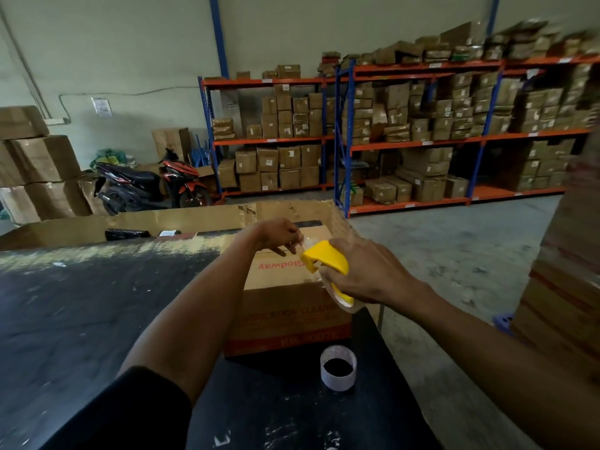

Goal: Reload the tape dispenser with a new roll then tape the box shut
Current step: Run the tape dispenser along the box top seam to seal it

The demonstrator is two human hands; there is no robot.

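Observation:
A brown cardboard box [285,306] with red print stands on the black table [97,319] in front of me. My right hand [367,274] grips a yellow tape dispenser [326,259] with a clear tape roll in it, held above the box's right top edge. My left hand [279,235] pinches the loose end of clear tape [303,243] just ahead of the dispenser, over the box top. A white empty tape core [338,367] stands upright on the table in front of the box.
A long open cardboard carton [181,219] lies behind the box along the table's far edge. Stacked boxes [565,287] rise at the right. Shelving racks full of parcels [406,131], a parked motorbike [149,183] and more cartons stand beyond on the concrete floor.

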